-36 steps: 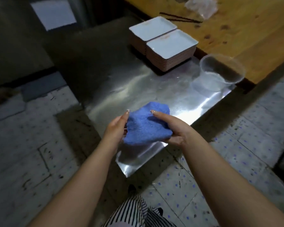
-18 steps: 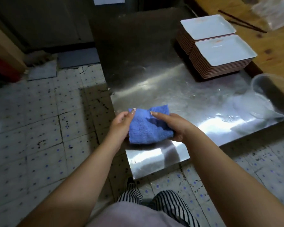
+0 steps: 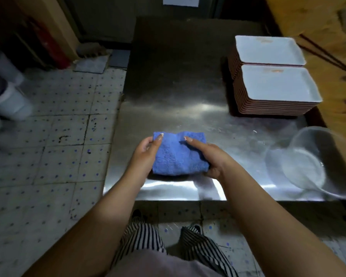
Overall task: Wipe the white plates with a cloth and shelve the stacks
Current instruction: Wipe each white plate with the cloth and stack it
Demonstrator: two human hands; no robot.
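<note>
A folded blue cloth is held between both hands just above the near part of the steel table. My left hand grips its left edge, thumb on top. My right hand grips its right edge, forefinger lying across the top. Two stacks of white rectangular plates with brown rims stand side by side at the table's far right: the nearer stack and the farther stack. Both hands are well short of the stacks.
A clear plastic bowl sits at the table's near right corner. A wooden table with dark chopsticks adjoins on the right. Tiled floor lies to the left, with white containers at the far left.
The view has swung left and squared up to the table, so plates and bowl shifted right. Both hands keep holding the cloth, now spread slightly flatter and wider.
</note>
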